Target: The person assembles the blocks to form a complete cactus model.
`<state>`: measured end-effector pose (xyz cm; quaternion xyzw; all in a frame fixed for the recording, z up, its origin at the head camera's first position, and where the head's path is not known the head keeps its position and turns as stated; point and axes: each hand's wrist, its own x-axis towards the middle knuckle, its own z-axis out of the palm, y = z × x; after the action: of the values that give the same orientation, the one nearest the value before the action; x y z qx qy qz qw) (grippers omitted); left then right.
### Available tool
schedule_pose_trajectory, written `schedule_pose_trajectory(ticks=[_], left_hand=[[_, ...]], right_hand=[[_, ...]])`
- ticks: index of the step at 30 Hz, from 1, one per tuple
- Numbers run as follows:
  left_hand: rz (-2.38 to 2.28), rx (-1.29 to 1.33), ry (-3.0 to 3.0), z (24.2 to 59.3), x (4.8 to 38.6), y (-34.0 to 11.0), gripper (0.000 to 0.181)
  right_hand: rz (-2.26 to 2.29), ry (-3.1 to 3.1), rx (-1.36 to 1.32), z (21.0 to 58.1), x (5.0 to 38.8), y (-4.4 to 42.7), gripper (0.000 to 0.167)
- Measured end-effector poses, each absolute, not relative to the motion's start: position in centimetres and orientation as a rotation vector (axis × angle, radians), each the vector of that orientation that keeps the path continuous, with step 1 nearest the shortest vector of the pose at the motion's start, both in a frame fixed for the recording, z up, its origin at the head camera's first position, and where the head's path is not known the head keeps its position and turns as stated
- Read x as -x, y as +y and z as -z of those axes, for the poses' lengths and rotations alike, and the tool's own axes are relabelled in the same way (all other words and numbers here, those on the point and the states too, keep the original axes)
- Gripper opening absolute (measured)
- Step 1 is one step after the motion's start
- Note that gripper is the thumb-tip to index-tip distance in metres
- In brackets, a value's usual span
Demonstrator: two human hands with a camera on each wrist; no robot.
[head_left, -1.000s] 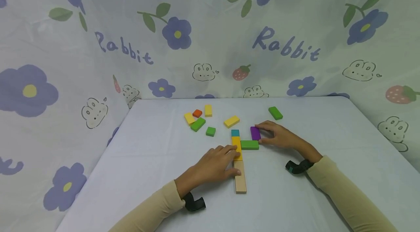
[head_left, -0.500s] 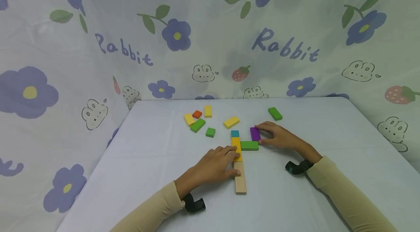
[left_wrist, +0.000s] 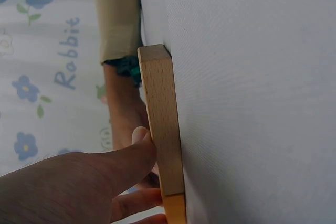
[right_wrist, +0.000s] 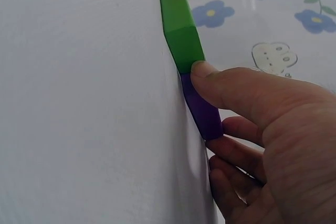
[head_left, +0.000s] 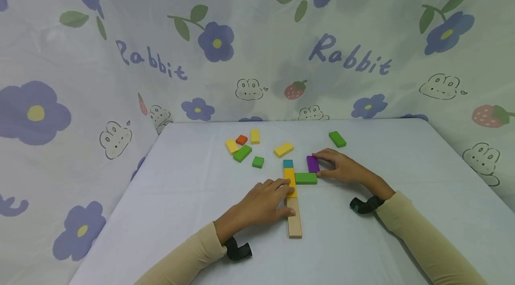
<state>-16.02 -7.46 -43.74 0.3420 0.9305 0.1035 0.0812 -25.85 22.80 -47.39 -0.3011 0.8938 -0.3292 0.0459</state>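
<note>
In the head view my left hand point(head_left: 261, 202) rests on a row of blocks lying end to end. Its fingertips touch the yellow-orange block point(head_left: 289, 174), and the thumb lies on the natural wood block point(head_left: 295, 227). That wood block point(left_wrist: 161, 108) stands beside the thumb in the left wrist view. A small blue block point(head_left: 288, 163) tops the row. Jutting right from the yellow-orange block is a green block point(head_left: 306, 178). My right hand point(head_left: 341, 166) pinches a purple block point(head_left: 312, 164) between thumb and fingers; it sits against the green block's right end point(right_wrist: 181, 40).
Beyond the row lie loose blocks: a yellow block point(head_left: 284, 150), a small green one point(head_left: 258, 162), a longer green one point(head_left: 242, 153), an orange-red one point(head_left: 242, 140) and two more yellow ones. Another green block point(head_left: 337, 139) lies at the back right of the white-covered table point(head_left: 169, 213).
</note>
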Motion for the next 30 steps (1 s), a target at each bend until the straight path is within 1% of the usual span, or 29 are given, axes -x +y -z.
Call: schedule_pose_trajectory(ticks=[9,20,26,30], left_hand=[[-0.312,-1.034,2.782,43.8,16.1,-7.6,0.060],[-0.316,-1.034,2.779,43.9,16.2,-7.6,0.060],[-0.324,-1.028,2.771,43.9,16.1,-7.6,0.060],[-0.318,-1.024,2.776,43.9,16.1,-7.6,0.060]], right_hand=[[0.994,2.726,0.899,47.1,25.8,22.8,0.067],[0.967,2.705,0.876,46.8,26.1,23.0,0.074],[0.972,2.656,0.873,46.3,26.0,23.1,0.073],[0.961,2.654,0.885,45.9,26.0,23.2,0.070]])
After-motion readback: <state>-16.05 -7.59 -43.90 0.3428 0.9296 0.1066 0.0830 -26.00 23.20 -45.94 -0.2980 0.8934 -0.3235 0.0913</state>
